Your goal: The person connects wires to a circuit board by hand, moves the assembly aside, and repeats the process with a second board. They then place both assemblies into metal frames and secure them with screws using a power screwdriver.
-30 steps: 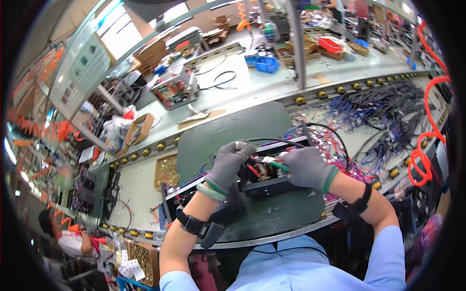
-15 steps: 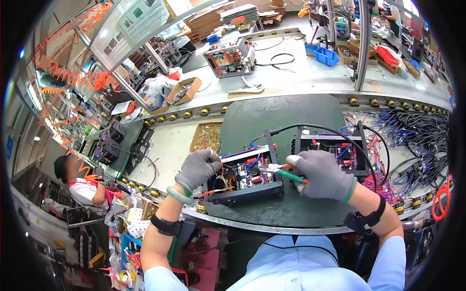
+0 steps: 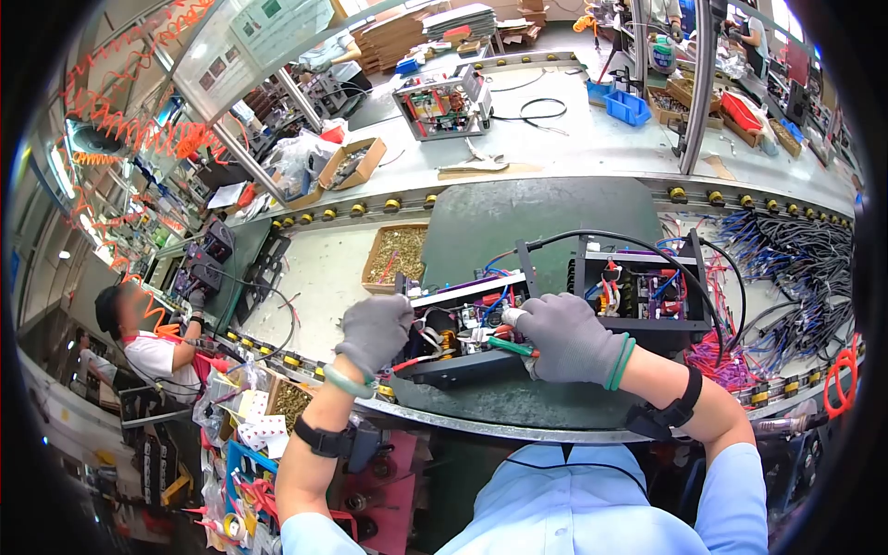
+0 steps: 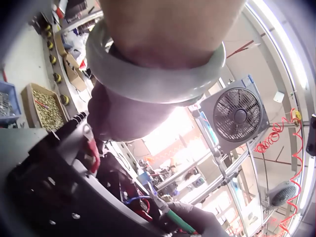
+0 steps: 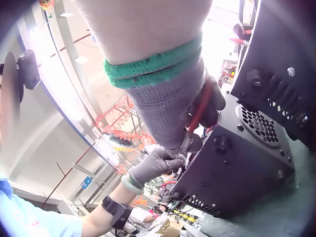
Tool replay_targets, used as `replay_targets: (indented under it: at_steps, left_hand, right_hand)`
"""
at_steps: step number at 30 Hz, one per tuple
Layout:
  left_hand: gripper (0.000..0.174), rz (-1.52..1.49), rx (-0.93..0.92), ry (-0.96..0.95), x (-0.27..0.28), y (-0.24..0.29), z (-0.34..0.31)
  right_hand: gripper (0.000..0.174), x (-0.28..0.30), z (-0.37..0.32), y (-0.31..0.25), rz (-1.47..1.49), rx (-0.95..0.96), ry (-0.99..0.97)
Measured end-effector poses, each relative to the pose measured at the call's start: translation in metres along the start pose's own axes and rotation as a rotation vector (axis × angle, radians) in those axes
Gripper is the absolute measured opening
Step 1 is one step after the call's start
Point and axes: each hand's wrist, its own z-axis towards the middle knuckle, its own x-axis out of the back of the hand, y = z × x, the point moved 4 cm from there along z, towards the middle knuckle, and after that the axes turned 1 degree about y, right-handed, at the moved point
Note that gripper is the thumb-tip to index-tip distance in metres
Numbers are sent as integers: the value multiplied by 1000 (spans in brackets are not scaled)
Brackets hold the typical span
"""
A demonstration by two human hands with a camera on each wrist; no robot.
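My gloved right hand [image 3: 573, 340] holds pliers [image 3: 511, 346] with green-and-red handles, their metal nose pointing into the open black chassis [image 3: 453, 372]. In the left wrist view the pliers [image 4: 177, 219] reach in among blue and red wires. At the chassis's left end is my gloved left hand [image 3: 375, 331], fingers bent in close to the wiring; I cannot tell whether they pinch a wire. A red wire [image 4: 94, 155] with a metal lug shows just below that hand. The right wrist view shows the chassis's [image 5: 222, 168] dark outer panels and round vent.
A second open chassis [image 3: 638, 324] with a thick black cable [image 3: 680, 259] stands to the right on the green mat [image 3: 546, 208]. Behind is a cardboard box of small brass-coloured parts [image 3: 398, 261]. Wire bundles [image 3: 786, 264] lie at right; another person [image 3: 153, 347] works at left.
Over the last half second the right hand and pliers have shifted left and down toward the chassis. The left hand has moved slightly right. The head view has swung left since one second ago.
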Motion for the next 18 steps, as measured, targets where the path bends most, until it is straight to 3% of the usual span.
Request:
replay_targets:
  at_steps: [6,12,16,18]
  left_hand:
    - [13,-69,74,-15,4,6,-2]
    - [17,-146,133,-295,-3,18,23]
    - [13,65,109,-325,-9,28,28]
    - [10,-389,62,-286,-3,32,27]
  right_hand:
    - [56,-3,0,-2,0,-5,59]
    - [54,-7,-4,1,32,38,189]
    - [54,-6,-4,-1,12,42,198]
    - [52,-5,-2,0,2,12,133]
